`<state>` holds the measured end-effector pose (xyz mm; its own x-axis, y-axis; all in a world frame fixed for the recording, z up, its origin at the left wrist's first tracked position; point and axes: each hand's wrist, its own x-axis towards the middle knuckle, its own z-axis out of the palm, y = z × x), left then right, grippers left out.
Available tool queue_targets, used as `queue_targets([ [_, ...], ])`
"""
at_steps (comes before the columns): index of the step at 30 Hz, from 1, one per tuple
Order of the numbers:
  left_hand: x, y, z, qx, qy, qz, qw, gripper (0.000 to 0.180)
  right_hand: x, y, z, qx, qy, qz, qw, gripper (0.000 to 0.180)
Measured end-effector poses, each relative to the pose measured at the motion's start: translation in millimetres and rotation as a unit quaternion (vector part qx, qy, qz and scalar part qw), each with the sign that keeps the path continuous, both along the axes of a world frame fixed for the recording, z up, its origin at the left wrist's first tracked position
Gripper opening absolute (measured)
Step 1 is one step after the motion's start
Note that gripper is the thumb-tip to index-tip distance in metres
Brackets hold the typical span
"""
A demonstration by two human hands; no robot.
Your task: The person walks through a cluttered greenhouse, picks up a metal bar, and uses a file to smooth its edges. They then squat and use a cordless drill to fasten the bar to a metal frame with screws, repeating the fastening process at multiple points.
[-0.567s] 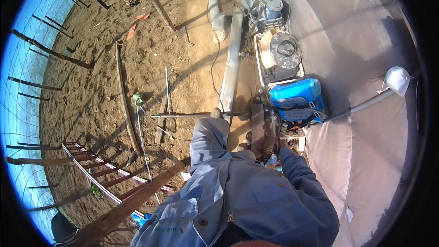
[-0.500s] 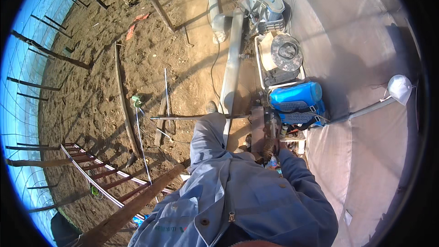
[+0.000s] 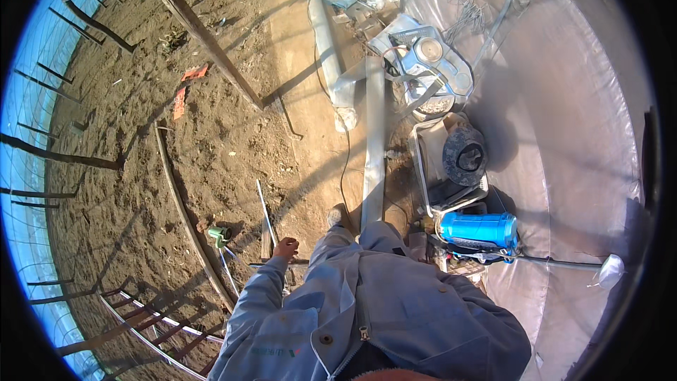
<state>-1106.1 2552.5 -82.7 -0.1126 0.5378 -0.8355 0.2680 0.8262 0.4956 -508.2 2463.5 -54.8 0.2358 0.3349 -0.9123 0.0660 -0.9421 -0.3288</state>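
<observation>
The left hand (image 3: 285, 247) sits just left of centre in the lower half of the frame, at the end of a grey-blue jacket sleeve (image 3: 257, 296). Its fingers are curled narrowly over a thin metal rod (image 3: 278, 262) that lies crosswise on the soil. Whether they actually clasp the rod or only hover on it I cannot tell. The right hand is out of sight, hidden below the jacket at the lower middle, so nothing can be said of its grip.

Just above the left hand a second slim pale rod (image 3: 264, 208) lies loose on the ground. A small green fitting (image 3: 218, 234) sits to its left, beside a long curved dark bar (image 3: 185, 212).

A long straight grey pipe (image 3: 374, 141) runs up the centre of the frame from near the person's shoe (image 3: 337, 215) and meets a flexible grey hose (image 3: 319, 21) that goes on toward the top edge. To the right stands a machine with a round dark grey cap (image 3: 464, 155) and, below it, a blue cylindrical tank (image 3: 479, 229), close against white plastic sheeting (image 3: 564, 127).

As a judgement, the pipe, hose and machine look set in place. The rods, fitting and bar at lower left lie scattered and unjoined, and that is the part in hand.
</observation>
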Motion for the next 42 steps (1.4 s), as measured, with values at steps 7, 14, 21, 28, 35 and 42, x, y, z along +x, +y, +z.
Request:
queue_targets([
  [7, -38, 292, 49, 0.151, 0.008, -0.128, 0.980, 0.047, -74, 238, 7, 0.030, 0.047, 0.009, 0.998, 0.051],
  [14, -77, 477, 11, 0.091, 0.045, -0.272, 0.957, 0.062, -136, 477, -46, 0.018, 0.082, 0.036, 0.996, 0.053],
  [21, -122, 690, 22, 0.026, 0.078, -0.211, 0.974, 0.057, -177, 702, -24, 0.037, 0.145, 0.013, 0.989, 0.055],
  [28, -128, 963, 23, 0.134, 0.085, -0.312, 0.937, 0.059, -188, 913, -41, -0.031, 0.169, -0.251, 0.952, 0.054],
  [35, -131, 1270, 22, 0.138, 0.137, -0.472, 0.860, 0.058, -239, 1060, -57, -0.018, 0.090, -0.309, 0.946, 0.047],
  [42, -100, 1513, 48, 0.133, 0.129, -0.455, 0.871, 0.056, -281, 1193, -59, 0.002, 0.006, -0.235, 0.972, 0.050],
])
